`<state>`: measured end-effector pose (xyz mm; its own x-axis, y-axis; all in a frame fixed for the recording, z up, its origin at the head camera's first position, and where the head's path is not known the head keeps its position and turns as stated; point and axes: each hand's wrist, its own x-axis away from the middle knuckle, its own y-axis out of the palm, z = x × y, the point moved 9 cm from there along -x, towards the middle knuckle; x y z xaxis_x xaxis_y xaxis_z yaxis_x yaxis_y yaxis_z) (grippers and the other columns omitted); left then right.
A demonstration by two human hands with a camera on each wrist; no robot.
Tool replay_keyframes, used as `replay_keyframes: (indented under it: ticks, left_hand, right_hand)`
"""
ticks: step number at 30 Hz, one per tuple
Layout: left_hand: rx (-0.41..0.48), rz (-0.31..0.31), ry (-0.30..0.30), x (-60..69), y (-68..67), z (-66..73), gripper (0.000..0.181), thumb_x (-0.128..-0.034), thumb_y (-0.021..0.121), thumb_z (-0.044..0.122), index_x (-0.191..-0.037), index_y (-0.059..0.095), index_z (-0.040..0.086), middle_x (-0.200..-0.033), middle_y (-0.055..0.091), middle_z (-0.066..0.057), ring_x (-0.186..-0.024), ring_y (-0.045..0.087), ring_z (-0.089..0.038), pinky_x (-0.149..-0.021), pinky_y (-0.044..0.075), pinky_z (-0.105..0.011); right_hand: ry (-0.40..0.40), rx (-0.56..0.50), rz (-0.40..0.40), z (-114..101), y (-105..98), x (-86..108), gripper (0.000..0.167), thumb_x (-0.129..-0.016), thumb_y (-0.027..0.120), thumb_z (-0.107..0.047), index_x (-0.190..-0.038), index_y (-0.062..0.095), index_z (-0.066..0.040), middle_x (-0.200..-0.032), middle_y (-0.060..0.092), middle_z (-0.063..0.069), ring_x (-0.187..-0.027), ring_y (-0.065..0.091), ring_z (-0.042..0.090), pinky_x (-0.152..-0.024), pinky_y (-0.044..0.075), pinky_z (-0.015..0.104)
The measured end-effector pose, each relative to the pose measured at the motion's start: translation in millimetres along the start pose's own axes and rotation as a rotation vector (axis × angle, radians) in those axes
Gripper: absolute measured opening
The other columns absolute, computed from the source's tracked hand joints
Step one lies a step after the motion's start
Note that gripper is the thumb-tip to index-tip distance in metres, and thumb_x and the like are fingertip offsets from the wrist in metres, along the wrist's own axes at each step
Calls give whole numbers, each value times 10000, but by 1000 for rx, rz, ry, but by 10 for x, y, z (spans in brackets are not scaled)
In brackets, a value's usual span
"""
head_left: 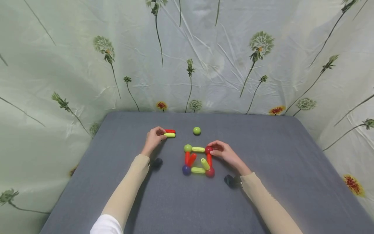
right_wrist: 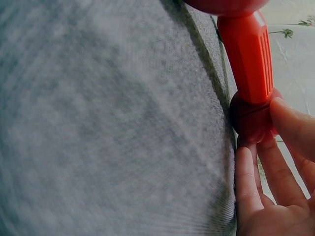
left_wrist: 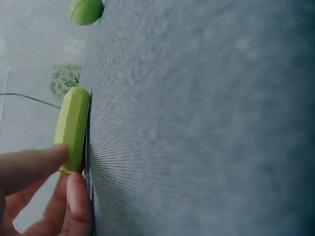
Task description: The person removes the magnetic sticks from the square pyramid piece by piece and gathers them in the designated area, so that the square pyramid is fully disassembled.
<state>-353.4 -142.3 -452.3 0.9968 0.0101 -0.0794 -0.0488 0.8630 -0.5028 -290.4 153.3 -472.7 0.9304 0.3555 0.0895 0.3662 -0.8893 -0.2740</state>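
Observation:
My left hand (head_left: 154, 139) pinches the near end of a yellow-green rod (head_left: 170, 135) (left_wrist: 73, 128) between thumb and fingers; a red rod (head_left: 170, 131) lies just behind it. At the structure's back right corner, my right hand (head_left: 227, 154) holds a red ball (head_left: 208, 149) (right_wrist: 251, 115) by thumb and fingertips. Red and yellow-green rods join this ball, a green ball (head_left: 188, 148), a dark blue ball (head_left: 186, 170) and another red ball (head_left: 210, 172) in a four-sided frame. One red rod (head_left: 191, 160) and one yellow-green rod (head_left: 205, 163) slant up from the two front balls.
A loose green ball (head_left: 197, 130) (left_wrist: 87, 11) sits behind the structure on the grey cloth-covered table (head_left: 187, 201). A pale curtain (head_left: 204, 48) with a dandelion print hangs behind the table. Dark camera pieces (head_left: 157, 163) show under both wrists.

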Motion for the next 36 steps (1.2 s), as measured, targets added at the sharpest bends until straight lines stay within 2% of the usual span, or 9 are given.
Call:
replay_keyframes:
  ticks: [6,8,10,15,17,19,25,30,36]
  left_hand:
    - [-77,53,89,-26,-21,118,170,-786,689,-63,-938,624,-27,-924,630,-187,-810,601,-291,-682,484,-361]
    - [-36,-4,143,16,46,213,187,-804,688,-54,-979,624,-33,-960,619,-199,-852,609,-306,-723,488,-391]
    - [44,-160,200,107,201,352,214,-842,674,-28,-1047,617,-46,-1027,605,-220,-896,605,-313,-761,494,-399]
    - [187,-721,286,565,731,752,344,-885,638,4,-1222,583,-33,-1172,607,-177,-992,599,-255,-835,496,-358]
    - [158,-840,315,710,866,852,357,-889,630,12,-1243,588,-4,-1154,627,-119,-964,606,-222,-831,493,-337]
    - [116,-885,332,781,953,899,340,-887,623,11,-1227,605,5,-1094,647,-77,-893,615,-206,-804,499,-329]
    - [-3,-792,383,742,1024,910,239,-860,673,27,-1098,658,10,-905,655,12,-746,595,-149,-725,503,-300]
    - [0,-681,397,696,972,895,191,-827,698,-11,-990,644,73,-921,649,24,-847,615,-130,-761,510,-286]
    - [161,-525,265,593,731,702,181,-821,697,-23,-957,601,50,-954,627,-67,-878,637,-207,-771,508,-334]
  right_hand:
    - [-15,-1,-4,-6,-6,2,293,-915,630,-74,-1195,587,2,-1168,600,155,-1027,561,247,-855,467,283]
    - [-16,-2,-3,1,-5,4,295,-915,632,-75,-1195,587,5,-1167,599,159,-1024,561,249,-853,468,280]
    - [-16,-1,0,9,-8,5,292,-914,633,-78,-1192,589,1,-1163,599,154,-1020,561,246,-852,468,281]
    - [-21,-1,-2,-1,-9,4,287,-913,635,-86,-1185,592,-4,-1148,605,144,-1014,564,248,-866,467,301]
    - [-19,-6,1,-7,-11,3,282,-913,636,-88,-1180,597,-9,-1138,611,140,-1008,567,246,-868,464,304]
    - [-15,-9,2,-12,-9,1,281,-913,636,-90,-1180,597,-10,-1135,612,140,-1003,569,244,-868,464,305]
    - [0,-4,1,2,-9,-12,277,-916,626,-76,-1185,594,-19,-1146,606,132,-1013,564,249,-882,459,325]
    - [-8,3,9,-6,-29,-8,272,-917,622,-63,-1182,593,-11,-1139,606,136,-1007,561,248,-877,457,314]
    - [-10,4,-11,-23,-1,9,293,-914,631,-76,-1193,586,1,-1148,603,152,-1008,564,242,-865,465,292]
